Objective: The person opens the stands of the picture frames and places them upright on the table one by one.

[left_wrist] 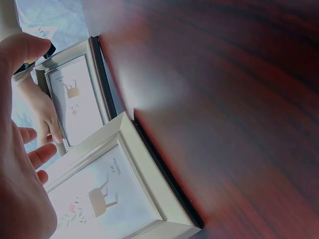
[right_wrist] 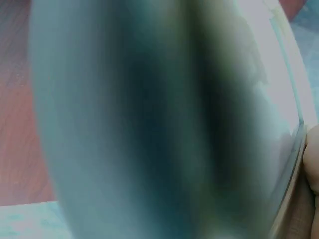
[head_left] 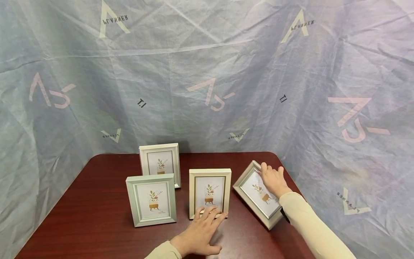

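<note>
My right hand (head_left: pixel 274 180) grips the upper right edge of a silver-cream picture frame (head_left: pixel 253 194), which stands tilted on one corner at the right of the table. In the right wrist view that frame (right_wrist: pixel 269 94) is very close and blurred, with fingers (right_wrist: pixel 311 167) at its edge. My left hand (head_left: pixel 201 230) is spread in front of a cream picture frame (head_left: pixel 209 185) in the middle, fingertips overlapping its lower border. The left wrist view shows this cream frame (left_wrist: pixel 144 184) beside the relaxed left fingers, with the right hand (left_wrist: pixel 42 112) on the silver-cream frame behind.
A pale green picture frame (head_left: pixel 152 199) stands at the left, partly covering a white picture frame (head_left: pixel 160 158) behind it. All share the dark red wooden table (head_left: pixel 81 201). A grey printed cloth (head_left: pixel 207 118) hangs behind and around the table.
</note>
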### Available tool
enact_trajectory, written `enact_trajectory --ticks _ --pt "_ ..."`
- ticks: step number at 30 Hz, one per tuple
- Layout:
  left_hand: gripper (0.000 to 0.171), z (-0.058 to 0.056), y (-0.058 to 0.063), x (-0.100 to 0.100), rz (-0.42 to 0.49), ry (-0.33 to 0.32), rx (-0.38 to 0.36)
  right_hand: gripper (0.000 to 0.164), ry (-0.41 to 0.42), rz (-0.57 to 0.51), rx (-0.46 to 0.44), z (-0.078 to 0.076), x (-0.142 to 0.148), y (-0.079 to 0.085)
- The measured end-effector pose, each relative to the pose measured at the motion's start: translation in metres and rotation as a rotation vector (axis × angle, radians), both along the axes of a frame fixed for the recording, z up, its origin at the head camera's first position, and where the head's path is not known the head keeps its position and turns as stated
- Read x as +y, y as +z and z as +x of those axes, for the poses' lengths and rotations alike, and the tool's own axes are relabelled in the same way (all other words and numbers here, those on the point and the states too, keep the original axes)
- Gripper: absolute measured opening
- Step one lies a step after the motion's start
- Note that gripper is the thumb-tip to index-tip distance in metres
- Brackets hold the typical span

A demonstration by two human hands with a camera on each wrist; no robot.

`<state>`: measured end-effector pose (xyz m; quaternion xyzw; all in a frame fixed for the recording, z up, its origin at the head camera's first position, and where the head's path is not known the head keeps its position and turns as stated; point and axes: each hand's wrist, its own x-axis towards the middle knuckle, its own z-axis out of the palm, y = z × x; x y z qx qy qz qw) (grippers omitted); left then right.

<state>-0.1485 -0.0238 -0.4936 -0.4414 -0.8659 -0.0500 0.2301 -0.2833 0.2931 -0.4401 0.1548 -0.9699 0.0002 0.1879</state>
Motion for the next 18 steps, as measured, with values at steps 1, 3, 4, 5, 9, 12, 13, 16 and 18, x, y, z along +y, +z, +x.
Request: enact_trajectory --ticks 1,3,4,5,9,12,13,16,18 --pt "0.094 0.0 0.0 0.0 0.0 0.001 0.003 0.028 0.011 0.011 0.016 0.001 -0.001 0.002" --pt "0.094 0.0 0.001 0.0 -0.002 0.002 0.007 0.029 0.037 0.034 0.052 0.004 -0.002 0.006" --pt "0.095 0.0 0.002 0.0 -0.002 0.002 0.01 0.029 0.052 0.047 0.076 0.005 -0.002 0.009" --pt "0.095 0.0 0.002 -0.001 -0.002 0.003 0.011 0.03 0.066 0.058 0.102 0.006 -0.002 0.011" --pt "0.095 0.0 0.003 -0.001 0.007 0.013 0.023 0.032 0.13 0.081 0.234 0.009 -0.002 0.022" --pt "0.096 -0.001 0.004 -0.001 0.02 0.019 0.031 0.033 0.174 0.086 0.313 0.009 -0.001 0.029" --pt "0.096 -0.001 0.004 0.0 0.023 0.018 0.033 0.033 0.186 0.085 0.329 0.01 -0.001 0.032" --pt "0.095 -0.001 0.006 0.0 0.019 0.014 0.042 0.034 0.227 0.102 0.376 0.01 0.002 0.039" --pt "0.094 -0.001 0.008 -0.001 0.017 0.01 0.048 0.034 0.26 0.113 0.407 0.011 0.003 0.043"
